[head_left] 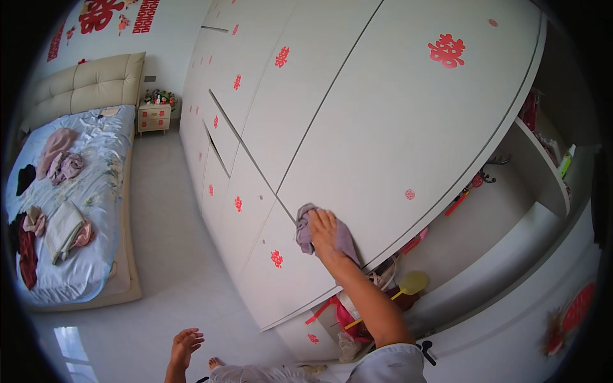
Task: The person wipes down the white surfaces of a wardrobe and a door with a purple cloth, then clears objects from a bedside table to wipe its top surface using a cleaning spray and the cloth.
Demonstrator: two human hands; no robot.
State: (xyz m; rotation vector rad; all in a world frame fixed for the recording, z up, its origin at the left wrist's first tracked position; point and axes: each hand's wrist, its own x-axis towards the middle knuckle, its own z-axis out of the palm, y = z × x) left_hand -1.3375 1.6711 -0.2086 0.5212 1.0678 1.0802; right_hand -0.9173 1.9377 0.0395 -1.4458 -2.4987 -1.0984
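Observation:
My right hand [323, 232] presses a crumpled mauve cloth [346, 242] flat against the pale wardrobe door [364, 143]. The cloth lies over the seam between the tall upper door and the lower door [287, 282]. Part of the cloth hangs down under my wrist. My left hand [186, 345] is held low over the floor, fingers loosely curled and apart, with nothing in it. Red paper double-happiness stickers [447, 50] are stuck on the doors.
Right of the wardrobe, open shelves [541, 167] hold a yellow fly swatter [413, 283], bags and hooks [493, 168]. A white door with a black handle [427, 353] stands close by. A bed [96, 282] with folded clothes [64, 230] and a nightstand [154, 118] are at left, across the tiled floor [167, 215].

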